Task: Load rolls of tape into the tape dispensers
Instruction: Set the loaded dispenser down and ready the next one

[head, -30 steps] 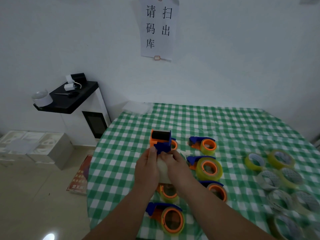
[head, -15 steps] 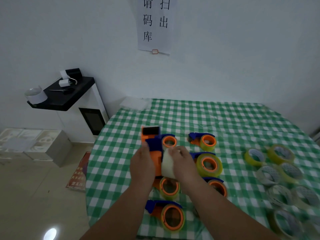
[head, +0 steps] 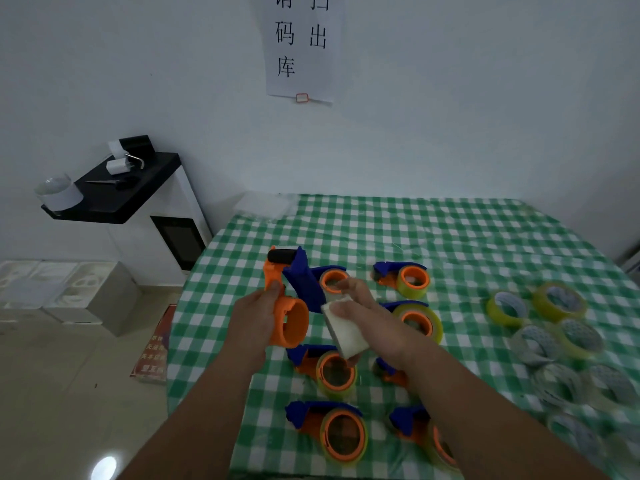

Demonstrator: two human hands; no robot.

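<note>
Left hand point(head: 252, 320) fingers wrap an orange-and-blue plastic tape dispenser point(head: 289, 299) with an empty round hub; just right of it, right hand point(head: 367, 315) fingers grip a pale, whitish tape roll point(head: 343, 327).

A white paper sheet point(head: 301, 46) taped to the pale wall carries large black Chinese characters: 码 above 库 in the left column, 出 in the right column (the top row is cropped by the frame edge). A red printed board point(head: 154, 344) on the floor bears illegible text.
</note>
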